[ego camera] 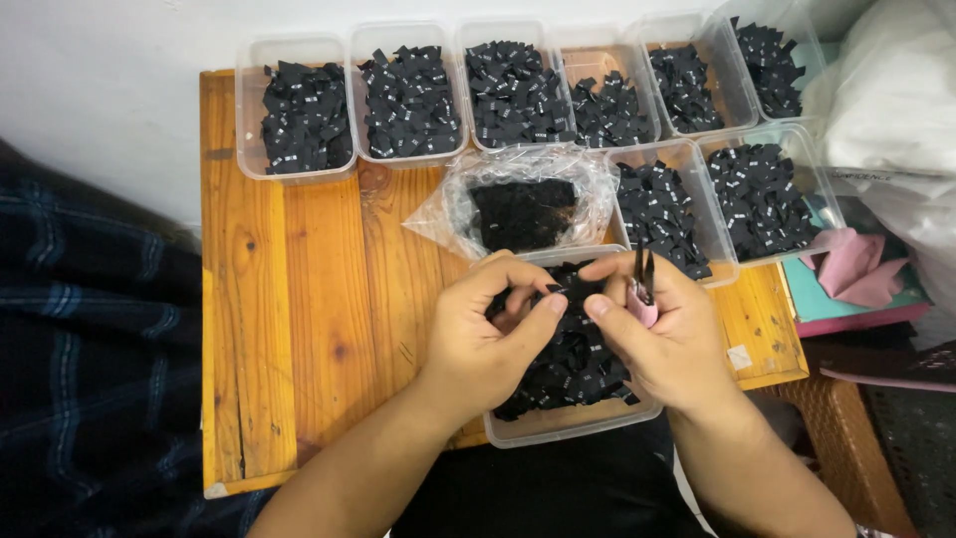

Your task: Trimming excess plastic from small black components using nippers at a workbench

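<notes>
Head view — black fabric labels [573, 364] — clear tubs [296, 169].

One view only: head cam, worn by the person, looking steeply down, almost top-down, onto a wooden table [299, 299]. Close range; left hand [488, 334] and right hand [662, 339] sit low-centre, forearms running out the bottom edge. Beyond the hands, frame top, a row of clear tubs [299, 110] against a pale wall, so cam faces fwd toward it. Left of the hands dark plaid cloth [90, 329], prob. fabric, too dim to tell. No 2nd view, so no overlap.
</notes>
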